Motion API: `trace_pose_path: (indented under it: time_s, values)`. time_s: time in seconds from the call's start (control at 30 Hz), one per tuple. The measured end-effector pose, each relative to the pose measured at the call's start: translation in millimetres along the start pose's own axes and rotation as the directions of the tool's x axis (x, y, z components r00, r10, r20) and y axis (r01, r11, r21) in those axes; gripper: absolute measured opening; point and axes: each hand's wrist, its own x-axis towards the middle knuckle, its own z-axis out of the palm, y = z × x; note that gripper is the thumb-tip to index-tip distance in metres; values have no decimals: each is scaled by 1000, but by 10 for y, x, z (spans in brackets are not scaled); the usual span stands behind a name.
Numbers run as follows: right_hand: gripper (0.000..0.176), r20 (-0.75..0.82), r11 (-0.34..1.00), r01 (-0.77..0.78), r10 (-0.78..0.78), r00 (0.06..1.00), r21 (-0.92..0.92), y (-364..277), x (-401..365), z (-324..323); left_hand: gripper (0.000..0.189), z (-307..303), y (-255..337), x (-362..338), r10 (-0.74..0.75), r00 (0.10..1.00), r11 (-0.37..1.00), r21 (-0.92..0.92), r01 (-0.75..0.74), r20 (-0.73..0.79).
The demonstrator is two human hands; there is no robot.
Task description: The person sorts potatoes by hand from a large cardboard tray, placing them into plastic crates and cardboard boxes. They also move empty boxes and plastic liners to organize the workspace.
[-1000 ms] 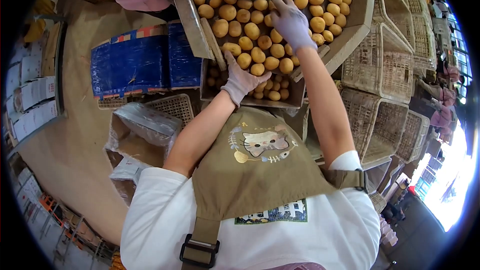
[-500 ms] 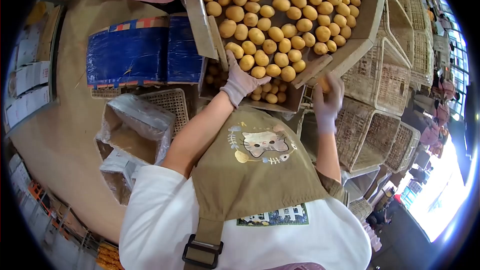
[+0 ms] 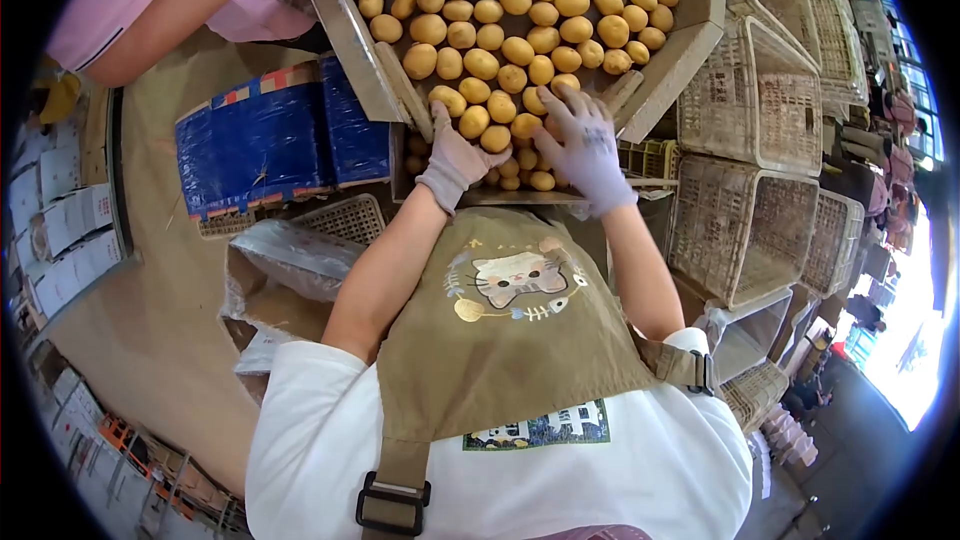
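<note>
Yellow-brown potatoes (image 3: 515,50) cover the sloping sorting tray (image 3: 668,75) in front of me. At the tray's lower mouth, my gloved left hand (image 3: 452,160) is open, thumb and fingers apart around the nearest potatoes. My gloved right hand (image 3: 585,145) lies over potatoes on the right of the same mouth, open with its fingers spread and touching them. More potatoes (image 3: 510,178) sit in a box just below the mouth, partly hidden by my hands.
Stacked plastic crates (image 3: 745,225) stand close on my right. To the left are a blue plastic-wrapped box (image 3: 255,145) and an open carton with clear film (image 3: 285,275). Beyond them, a person in pink (image 3: 160,0) is beside the tray.
My right hand has moved left from beside the tray onto the potatoes at its mouth. My left hand stays at the mouth. The whole view has shifted slightly.
</note>
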Motion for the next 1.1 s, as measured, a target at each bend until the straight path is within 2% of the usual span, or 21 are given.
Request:
trace_pose_path:
  time_s: [0.03, 0.07, 0.1, 0.13, 0.17, 0.2, 0.23, 0.27, 0.3, 0.33, 0.37, 0.4, 0.47, 0.5, 0.53, 0.6, 0.63, 0.7, 0.83, 1.1]
  values:
    - [44, 191, 995, -88, 78, 979, 48, 63, 60, 15, 93, 61, 25, -62, -8, 998, 999, 39, 11, -61]
    - [46, 378, 981, -181, 140, 915, 75, 130, 136, 32, 78, 107, 30, -151, -32, 986, 997, 62, 43, -162]
    - [49, 514, 927, -370, 290, 807, 57, 117, 374, -22, 76, 29, -1, -148, 50, 995, 977, 210, -31, -85]
    - [49, 219, 947, -305, 278, 935, 102, 148, 356, 85, 75, -70, -29, -108, 122, 993, 932, 344, -116, 2]
    - [48, 110, 988, -127, 136, 985, -84, 177, 320, 160, 73, -172, -16, -57, 137, 982, 882, 435, -182, 132]
    - [47, 29, 960, 35, -28, 999, -279, 143, 281, 180, 74, -137, -13, -60, 162, 987, 916, 371, -152, 3]
    - [46, 107, 967, 83, -58, 993, -241, 176, 206, 222, 76, -95, -35, -53, 165, 978, 944, 306, -120, -126]
    - [47, 178, 997, -61, 67, 982, -36, 269, 294, 242, 77, -43, -35, -35, 157, 956, 966, 238, -96, -248]
    - [49, 271, 963, -219, 172, 947, 155, 409, 468, 280, 81, 74, 9, -80, 102, 962, 988, 136, -69, -254]
    - [50, 165, 946, -270, 242, 956, 179, 372, 526, 244, 88, 122, -20, -112, 83, 986, 997, 3, -84, -144]
    - [51, 56, 925, -313, 308, 950, 215, 336, 586, 209, 91, 122, -38, -108, 71, 990, 997, 13, -70, -119]
    - [55, -33, 958, -284, 283, 959, -27, 245, 646, 255, 95, 123, -46, -88, 60, 994, 998, 26, -58, -91]
    - [70, 214, 932, -245, 305, 928, -267, -49, 566, 365, 101, 98, -99, -36, 20, 996, 997, -72, -27, -89]
    - [81, 405, 973, -212, 230, 885, -89, -17, 568, 374, 104, 114, -105, -10, 4, 996, 992, -122, -14, -86]
    - [80, 360, 978, -183, 135, 923, 103, 19, 448, 406, 108, 113, -84, 8, -46, 996, 982, -189, 31, -79]
    - [78, 422, 986, -97, 32, 906, 133, 83, 292, 329, 110, 97, -110, 47, -48, 982, 986, -165, 18, -184]
    - [76, 450, 987, -88, 18, 893, 134, 102, 263, 280, 108, 76, -109, 71, -56, 990, 981, -191, 31, -128]
    - [74, 462, 984, -87, 6, 887, 155, 152, 259, 251, 104, 47, -77, 90, -62, 998, 969, -241, 57, -14]
    - [78, 493, 986, -109, 34, 870, 125, 171, 252, 266, 95, 65, -37, 34, -45, 987, 992, -112, 63, 151]
    - [77, 478, 991, -76, 14, 878, 112, 234, 228, 292, 86, -11, -35, 45, -49, 979, 990, -120, 73, 196]
